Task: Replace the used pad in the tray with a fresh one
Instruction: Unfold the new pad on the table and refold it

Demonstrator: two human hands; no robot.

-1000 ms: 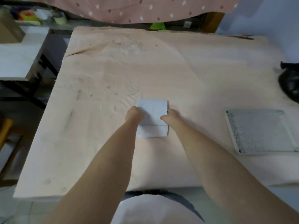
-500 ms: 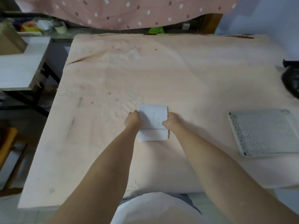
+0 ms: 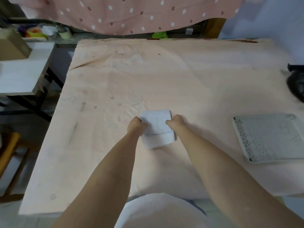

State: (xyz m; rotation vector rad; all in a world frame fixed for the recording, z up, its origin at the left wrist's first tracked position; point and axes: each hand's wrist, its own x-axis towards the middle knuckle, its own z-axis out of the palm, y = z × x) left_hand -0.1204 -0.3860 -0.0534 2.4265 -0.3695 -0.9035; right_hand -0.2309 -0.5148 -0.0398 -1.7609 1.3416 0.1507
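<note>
A folded white pad (image 3: 157, 127) lies on the peach-covered table (image 3: 189, 83) in the middle of the view. My left hand (image 3: 135, 125) grips its left edge and my right hand (image 3: 175, 121) grips its right edge, both with curled fingers. The pad's upper layer is raised between my hands while a lower fold rests on the cloth toward me. A grey tray (image 3: 269, 139) with a perforated grid surface sits on the table to the right, apart from my hands.
A black bag (image 3: 297, 83) lies at the table's right edge. A white side table (image 3: 21, 76) with a cardboard box stands to the left. A pink dotted cloth (image 3: 131, 14) hangs behind the table. A wooden stool (image 3: 9, 145) is at lower left.
Both hands stay on the pad's side edges. The pad has shifted slightly and its lower fold shows a little more; the camera has tilted, so the scene sits lower.
</note>
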